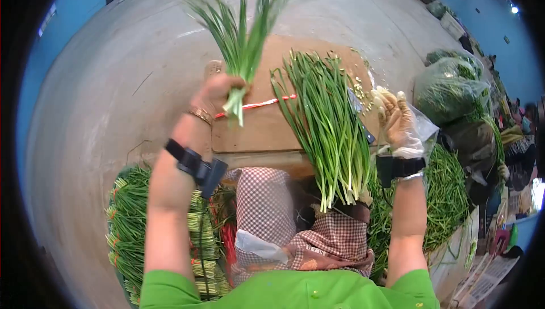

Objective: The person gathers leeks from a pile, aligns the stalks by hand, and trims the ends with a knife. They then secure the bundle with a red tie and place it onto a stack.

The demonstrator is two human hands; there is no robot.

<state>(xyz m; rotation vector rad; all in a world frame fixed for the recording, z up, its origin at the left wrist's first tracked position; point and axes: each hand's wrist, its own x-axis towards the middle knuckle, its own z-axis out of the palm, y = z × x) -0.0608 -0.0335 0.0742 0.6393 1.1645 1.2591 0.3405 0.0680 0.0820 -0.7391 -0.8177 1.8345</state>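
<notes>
My left hand (222, 90) is closed round the lower stems of a bunch of garlic chives (243, 53), lifted over the left side of the wooden board (250, 136). The leaf tips fan upward and are blurred by motion. A larger pile of garlic chives (323, 116) lies on the board, its pale stem ends hanging over the near edge. In a thin glove, my right hand (397, 119) is raised just right of the board, palm up, fingers loosely bent and apart, with nothing in it. A knife (368, 133) lies partly hidden beside the pile. A red and white strip (264, 103) stretches across the board.
Tied bundles of chives (128, 218) stand at my lower left. Loose greens (445, 195) are heaped at my lower right. A clear plastic bag of greens (454, 87) sits beyond my right hand. Pale trimmings (363, 90) lie scattered on the board's right side.
</notes>
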